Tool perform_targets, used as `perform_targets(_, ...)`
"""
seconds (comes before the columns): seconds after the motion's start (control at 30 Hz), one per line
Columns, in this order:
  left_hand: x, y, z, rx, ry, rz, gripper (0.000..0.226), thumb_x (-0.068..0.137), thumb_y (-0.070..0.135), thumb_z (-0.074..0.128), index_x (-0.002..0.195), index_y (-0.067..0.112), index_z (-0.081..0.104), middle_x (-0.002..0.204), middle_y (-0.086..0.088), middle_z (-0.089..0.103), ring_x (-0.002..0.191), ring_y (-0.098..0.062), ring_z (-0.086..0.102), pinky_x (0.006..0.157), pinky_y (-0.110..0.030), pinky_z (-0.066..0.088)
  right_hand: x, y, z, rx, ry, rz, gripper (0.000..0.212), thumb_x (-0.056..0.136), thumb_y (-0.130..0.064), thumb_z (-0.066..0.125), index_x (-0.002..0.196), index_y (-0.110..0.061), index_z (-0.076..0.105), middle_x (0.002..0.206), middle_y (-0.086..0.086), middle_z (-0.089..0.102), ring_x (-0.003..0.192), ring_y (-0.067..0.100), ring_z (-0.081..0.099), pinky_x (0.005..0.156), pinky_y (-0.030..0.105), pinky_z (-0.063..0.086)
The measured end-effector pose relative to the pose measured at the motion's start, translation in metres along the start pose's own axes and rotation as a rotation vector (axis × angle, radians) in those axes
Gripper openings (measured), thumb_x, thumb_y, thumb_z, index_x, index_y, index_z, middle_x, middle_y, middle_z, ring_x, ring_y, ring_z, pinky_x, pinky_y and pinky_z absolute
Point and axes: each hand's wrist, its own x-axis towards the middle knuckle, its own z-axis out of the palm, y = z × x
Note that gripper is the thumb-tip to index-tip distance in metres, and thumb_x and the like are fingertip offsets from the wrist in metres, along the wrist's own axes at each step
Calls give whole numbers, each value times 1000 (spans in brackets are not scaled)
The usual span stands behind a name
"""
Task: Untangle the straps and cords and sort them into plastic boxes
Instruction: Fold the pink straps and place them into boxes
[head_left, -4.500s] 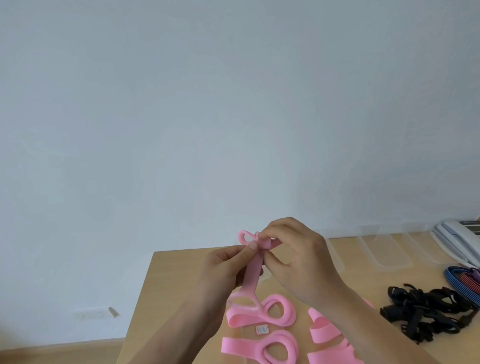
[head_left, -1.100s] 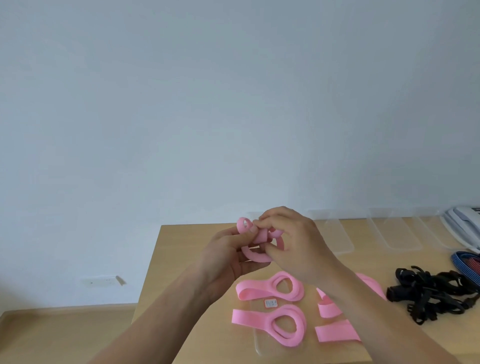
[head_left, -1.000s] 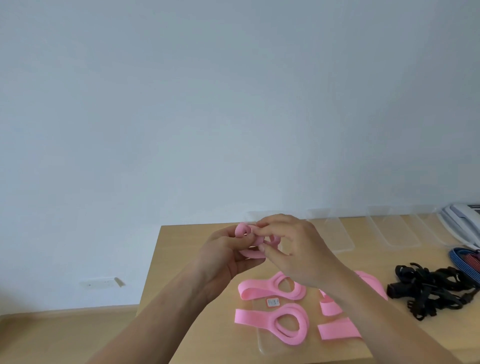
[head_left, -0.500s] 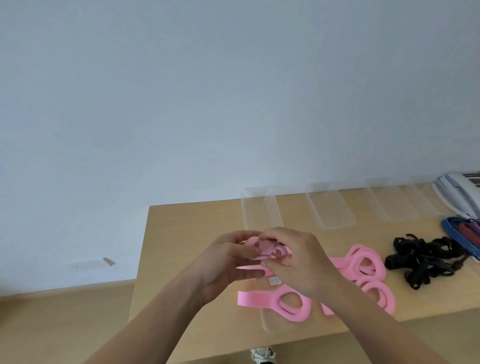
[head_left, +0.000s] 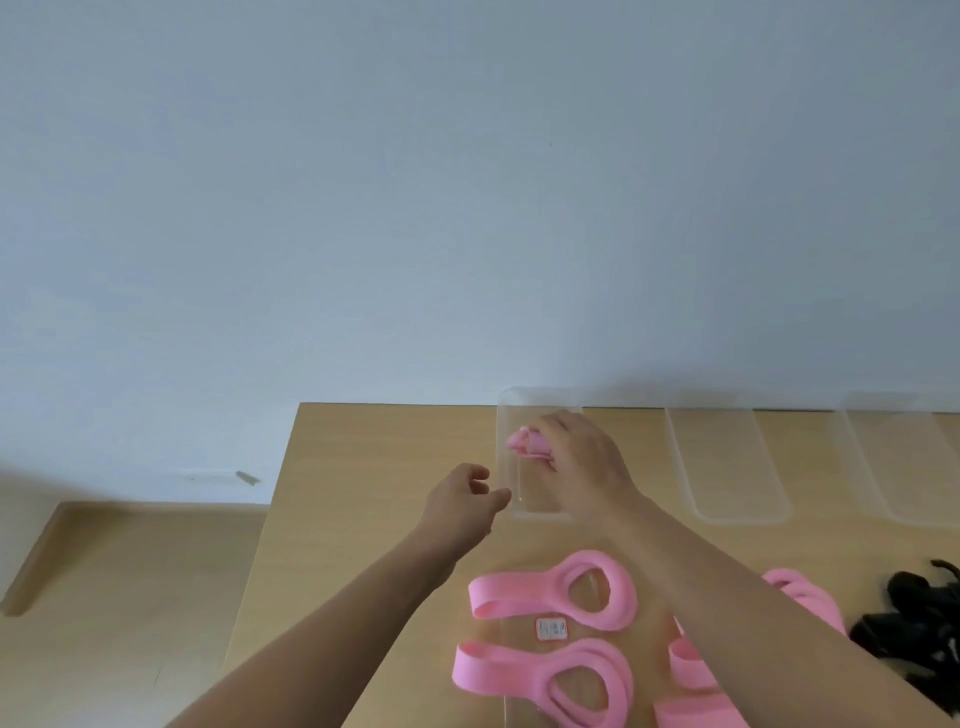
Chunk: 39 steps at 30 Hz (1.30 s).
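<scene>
Our right hand (head_left: 582, 462) grips a rolled pink strap (head_left: 527, 444) with curled fingers. It holds the strap inside the clear box (head_left: 506, 410) at the far edge of the surface (head_left: 363, 467). Our left hand (head_left: 460, 506) holds nothing, its fingers loosely bent, just beside the near left corner of that box. Two more boxes (head_left: 727, 467) sit along the far edge to the right. Loose pink loops (head_left: 561, 587) lie near the front edge. A black pile of straps (head_left: 919, 618) lies at the right edge.
</scene>
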Motion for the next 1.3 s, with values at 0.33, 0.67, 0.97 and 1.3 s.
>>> perform_targets(0.33, 26, -2, 17, -38, 89, -62, 7, 94, 16, 67, 100, 15, 71, 86, 0, 72, 73, -17, 65, 84, -46, 61, 27, 38, 35, -52, -5, -64, 26, 76, 1, 78, 92, -18, 70, 92, -5, 69, 81, 22, 65, 70, 29, 51)
perform_targets(0.67, 12, -9, 10, 30, 124, 38, 16, 96, 26, 69, 110, 19, 70, 99, 3, 72, 86, -19, 70, 82, -41, 61, 6, 33, 13, -135, 79, 9, 27, 87, -14, 67, 114, -10, 66, 109, 10, 60, 100, 30, 55, 85, 38, 48)
perform_targets(0.97, -56, -66, 7, 614, 149, 726, 12, 89, 14, 77, 101, 12, 78, 87, -1, 73, 82, -24, 66, 72, -33, 51, -137, -6, 13, -124, 161, 207, 13, 80, -14, 79, 80, -8, 68, 77, 6, 63, 70, 26, 57, 59, 35, 48)
perform_targets(1.3, -77, -114, 23, 1373, -280, 796, 40, 96, 41, 59, 129, 19, 54, 126, -4, 56, 112, -28, 56, 87, -37, 39, -200, -32, 36, -320, -321, 348, 24, 94, -23, 46, 116, -17, 56, 116, 3, 58, 104, 23, 50, 79, 32, 40)
